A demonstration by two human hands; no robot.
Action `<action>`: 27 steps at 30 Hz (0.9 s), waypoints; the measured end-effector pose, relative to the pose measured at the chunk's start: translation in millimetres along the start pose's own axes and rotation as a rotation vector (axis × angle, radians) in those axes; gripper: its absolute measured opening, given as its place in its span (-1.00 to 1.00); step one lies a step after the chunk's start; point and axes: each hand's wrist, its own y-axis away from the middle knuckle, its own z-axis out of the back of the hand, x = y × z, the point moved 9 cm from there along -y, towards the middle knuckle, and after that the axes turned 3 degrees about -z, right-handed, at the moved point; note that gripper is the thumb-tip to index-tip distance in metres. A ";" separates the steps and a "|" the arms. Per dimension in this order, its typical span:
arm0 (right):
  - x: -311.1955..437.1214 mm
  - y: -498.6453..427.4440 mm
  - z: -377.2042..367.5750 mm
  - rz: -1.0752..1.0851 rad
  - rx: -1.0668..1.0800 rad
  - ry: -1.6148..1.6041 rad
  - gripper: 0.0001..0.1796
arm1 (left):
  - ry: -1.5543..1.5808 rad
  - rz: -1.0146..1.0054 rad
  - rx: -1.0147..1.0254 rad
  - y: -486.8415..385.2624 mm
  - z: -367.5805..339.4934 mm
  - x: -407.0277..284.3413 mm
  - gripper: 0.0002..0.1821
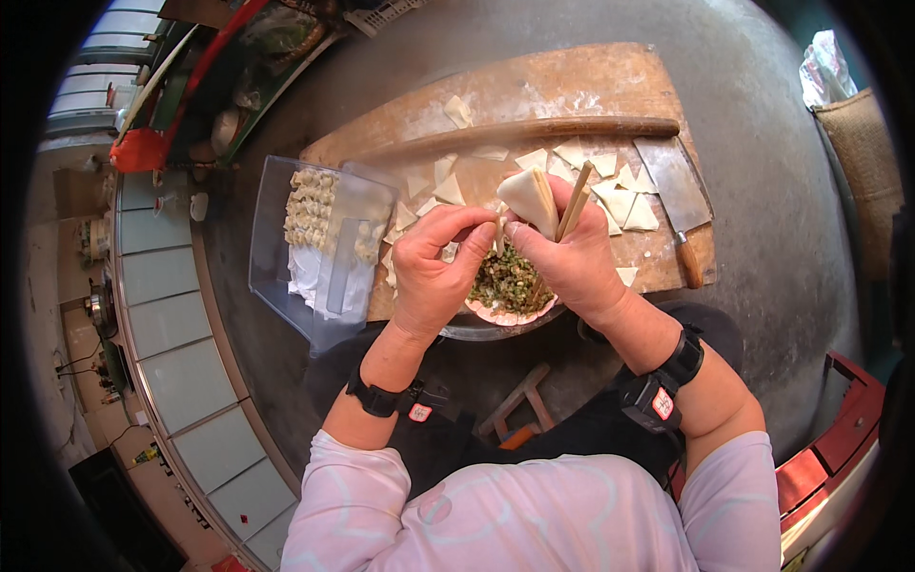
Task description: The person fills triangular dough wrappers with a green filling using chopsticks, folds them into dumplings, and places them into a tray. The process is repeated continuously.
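Observation:
Above a bowl of chopped green filling (511, 282), my left hand (447, 257) pinches a small piece of dough (500, 232) between thumb and fingertips. My right hand (572, 250) holds a stack of dough wrappers (529, 196) and a pair of chopsticks (574, 200), its thumb meeting the same small piece. Loose cut wrappers (640, 213) lie scattered over the floured wooden board (572, 71). To the left, a clear plastic container (275, 279) holds rows of filled dumplings (307, 207) beside a white cloth or paper (304, 268); its inner right part shows through the plastic.
A long wooden rolling pin (529, 130) lies across the board. At the board's right edge rests a cleaver (675, 186) with a wooden handle. Tiled cabinets (186, 386) run along the left, a burlap sack (858, 171) stands at right, and a red stool or chair (833, 450) is at lower right.

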 end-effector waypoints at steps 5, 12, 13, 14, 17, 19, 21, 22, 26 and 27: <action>-0.5 -1.5 2.2 0.015 -0.025 0.039 -0.71 | -0.039 0.043 0.027 -1.3 -4.3 -1.0 -0.88; -5.9 -0.7 5.7 -0.006 -0.082 0.045 -0.73 | 0.061 0.173 -0.076 0.6 0.6 17.2 -0.89; -8.2 -1.3 7.2 -0.034 -0.090 0.024 -0.73 | 0.238 0.317 -0.101 4.5 0.2 34.1 -0.87; -11.3 -1.9 9.8 -0.069 -0.109 -0.034 -0.74 | 0.417 0.460 -0.126 9.8 -2.1 51.0 -0.85; -14.7 -4.8 19.0 -0.124 -0.161 -0.133 -0.76 | 1.145 0.720 -0.170 16.6 -16.8 82.8 -0.77; -10.4 -6.7 26.2 -0.103 -0.187 -0.101 -0.77 | 1.297 0.785 -0.269 15.9 -16.4 105.6 -0.74; -9.5 -7.5 32.7 -0.104 -0.215 -0.154 -0.76 | 1.353 0.821 -0.408 15.9 -12.8 132.0 -0.75; -9.2 -7.8 35.7 -0.108 -0.221 -0.178 -0.76 | 1.365 0.833 -0.430 12.5 -11.8 144.9 -0.72; -11.9 -10.0 38.5 -0.131 -0.230 -0.231 -0.72 | 1.242 0.888 -0.452 -2.0 -14.3 205.7 -0.76; -13.6 -10.5 38.5 -0.150 -0.232 -0.228 -0.69 | 1.197 0.884 -0.453 -5.5 -15.0 221.8 -0.76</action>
